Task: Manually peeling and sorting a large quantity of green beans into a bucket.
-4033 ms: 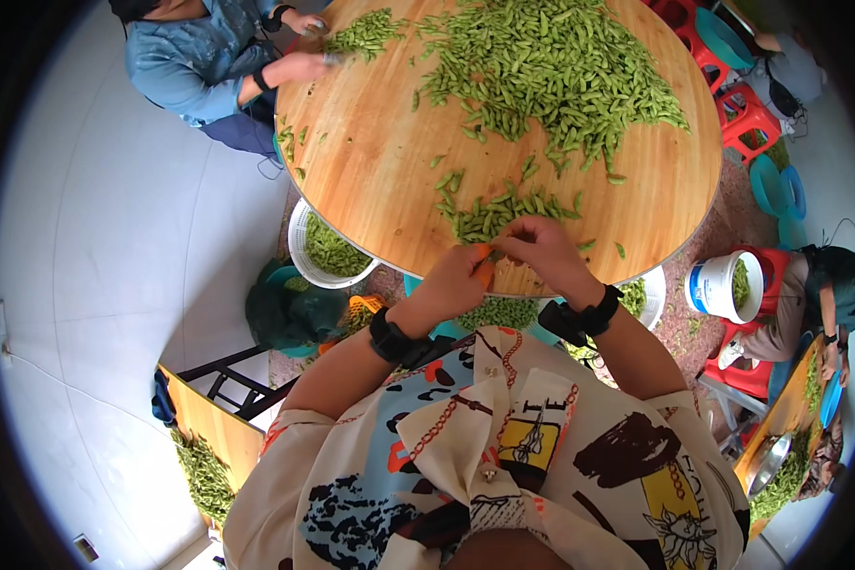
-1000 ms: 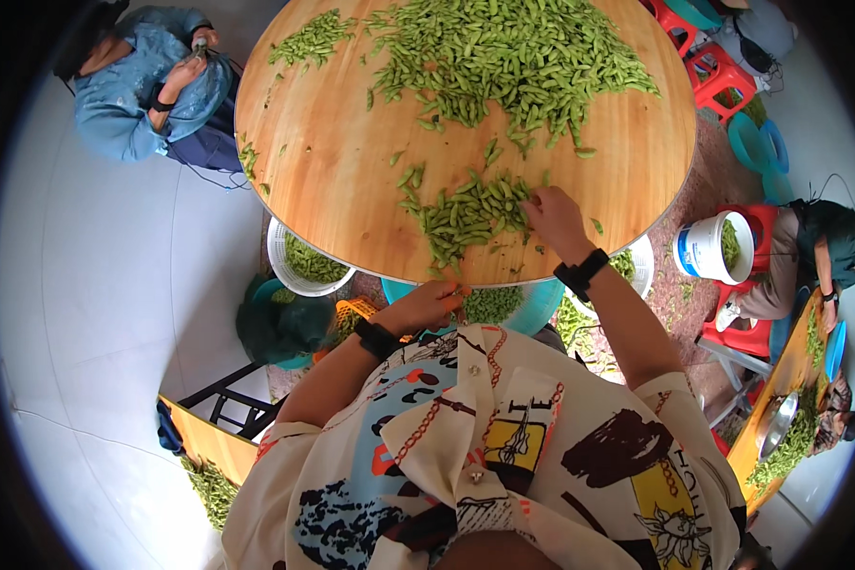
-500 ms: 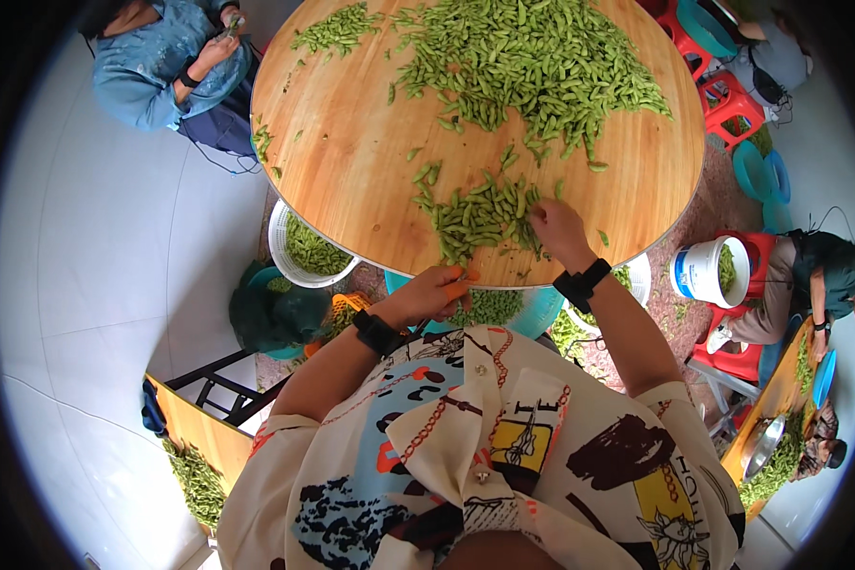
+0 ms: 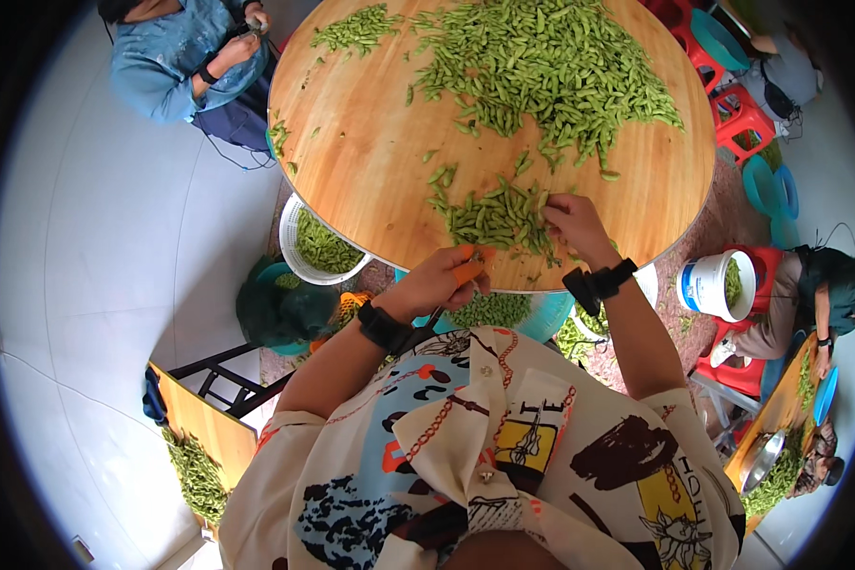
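A small pile of green soybean pods lies near the front edge of the round wooden table. At the pile's right side my right hand is closed, finger and thumb pinching a pod. My left hand, at the table's front edge, is wrapped round an orange-handled tool; its working end is mostly hidden, so I cannot tell its kind. Below the edge, partly under my left hand, a teal basin holds shelled green beans.
A large heap of pods covers the table's far side. A white basket of pods stands at left, a white bucket at right. People sit nearby, one at the far left and one at right. Red stools stand at right.
My left hand has risen slightly toward the table edge with the orange-handled tool. My right hand stays beside the small pile. The whole view has shifted a little.
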The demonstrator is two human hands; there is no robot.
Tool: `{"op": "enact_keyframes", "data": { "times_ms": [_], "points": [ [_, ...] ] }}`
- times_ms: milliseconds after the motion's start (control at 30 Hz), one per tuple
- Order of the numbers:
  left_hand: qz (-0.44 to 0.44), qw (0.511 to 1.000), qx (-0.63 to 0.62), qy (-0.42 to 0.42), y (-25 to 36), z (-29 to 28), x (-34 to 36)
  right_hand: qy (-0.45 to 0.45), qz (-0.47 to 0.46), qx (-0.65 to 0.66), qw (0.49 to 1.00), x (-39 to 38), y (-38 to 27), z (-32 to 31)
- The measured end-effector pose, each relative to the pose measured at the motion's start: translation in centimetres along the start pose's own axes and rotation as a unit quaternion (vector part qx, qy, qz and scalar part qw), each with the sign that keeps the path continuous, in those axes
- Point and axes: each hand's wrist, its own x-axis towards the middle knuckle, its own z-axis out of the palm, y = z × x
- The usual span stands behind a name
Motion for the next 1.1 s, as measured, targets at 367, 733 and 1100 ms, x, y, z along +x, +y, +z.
{"op": "enact_keyframes", "data": {
  "times_ms": [367, 733, 1100],
  "points": [
    [0.007, 0.996, -0.08, -0.044, 2.6, 2.5, -0.3, -0.16, 0.029, 0.198, 0.967, -4.8, -3.6, 3.1],
    [-0.001, 0.992, -0.128, -0.01, 0.9, 1.5, -0.5, -0.143, -0.028, 0.192, 0.97, -5.6, -4.2, 5.1],
    [-0.02, 0.992, -0.106, 0.058, 1.0, 1.9, -0.7, -0.138, -0.049, 0.118, 0.982, -4.8, -4.7, 5.1]
  ]
}}
